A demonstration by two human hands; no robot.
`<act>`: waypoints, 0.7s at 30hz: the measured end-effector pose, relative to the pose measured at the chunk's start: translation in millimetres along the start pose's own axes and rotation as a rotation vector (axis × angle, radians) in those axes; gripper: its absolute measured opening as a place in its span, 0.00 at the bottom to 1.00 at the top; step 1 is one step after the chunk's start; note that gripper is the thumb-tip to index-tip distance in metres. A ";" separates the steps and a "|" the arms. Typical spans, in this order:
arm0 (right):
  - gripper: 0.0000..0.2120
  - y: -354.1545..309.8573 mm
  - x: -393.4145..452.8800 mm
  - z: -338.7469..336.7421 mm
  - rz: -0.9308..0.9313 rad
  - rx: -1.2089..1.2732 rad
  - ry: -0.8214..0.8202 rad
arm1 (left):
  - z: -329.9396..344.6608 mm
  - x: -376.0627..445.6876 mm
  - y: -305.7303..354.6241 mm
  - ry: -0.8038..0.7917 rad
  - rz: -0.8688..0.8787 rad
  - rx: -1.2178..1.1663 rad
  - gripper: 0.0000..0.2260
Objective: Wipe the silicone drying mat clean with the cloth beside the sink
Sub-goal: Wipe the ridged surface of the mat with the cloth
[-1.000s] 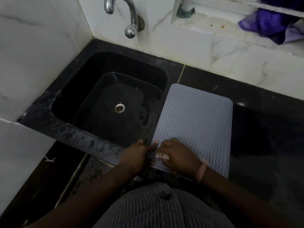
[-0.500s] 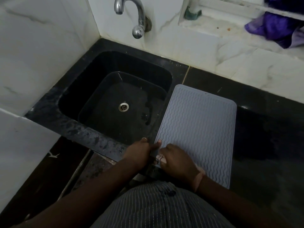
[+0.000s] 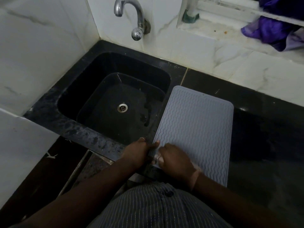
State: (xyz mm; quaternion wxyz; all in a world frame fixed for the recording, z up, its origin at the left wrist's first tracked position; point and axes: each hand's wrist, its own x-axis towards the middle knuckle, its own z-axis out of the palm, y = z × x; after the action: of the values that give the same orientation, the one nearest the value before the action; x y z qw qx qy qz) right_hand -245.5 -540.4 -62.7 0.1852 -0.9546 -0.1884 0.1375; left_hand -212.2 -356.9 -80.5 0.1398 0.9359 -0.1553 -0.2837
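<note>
A grey silicone drying mat [image 3: 197,125] with wavy ribs lies flat on the black counter, just right of the sink. Both hands are at its near-left corner. My left hand [image 3: 138,153] grips the mat's left edge, with the thumb on top of the mat. My right hand [image 3: 176,160] is curled over a small pale cloth [image 3: 158,159] and presses it onto the mat near that corner. Most of the cloth is hidden under the fingers.
A black sink [image 3: 115,66] with a steel drain lies left of the mat, under a chrome tap [image 3: 138,22]. Dark counter [image 3: 263,129] stretches to the right. A purple cloth [image 3: 271,33] lies on the marble ledge at the back right.
My right hand with the cloth has shifted slightly toward the mat's near-left corner. My left hand keeps its hold on the edge. The mat has not moved.
</note>
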 end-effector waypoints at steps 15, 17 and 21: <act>0.07 26.9 36.7 -10.0 0.082 -0.095 0.191 | -4.5 2.1 4.6 -0.067 0.002 0.059 0.36; 0.08 14.5 17.2 -4.1 0.027 -0.044 0.159 | -4.6 2.4 4.8 -0.055 0.002 0.055 0.35; 0.10 14.9 12.2 -3.5 -0.005 -0.026 0.133 | -5.9 3.3 6.0 -0.060 0.000 0.083 0.36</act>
State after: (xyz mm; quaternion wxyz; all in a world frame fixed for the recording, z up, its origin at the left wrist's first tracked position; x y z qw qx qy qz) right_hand -228.9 -549.3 -68.0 0.1853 -0.9635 -0.1800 0.0706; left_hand -207.4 -362.5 -75.4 0.0961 0.9319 -0.1711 -0.3049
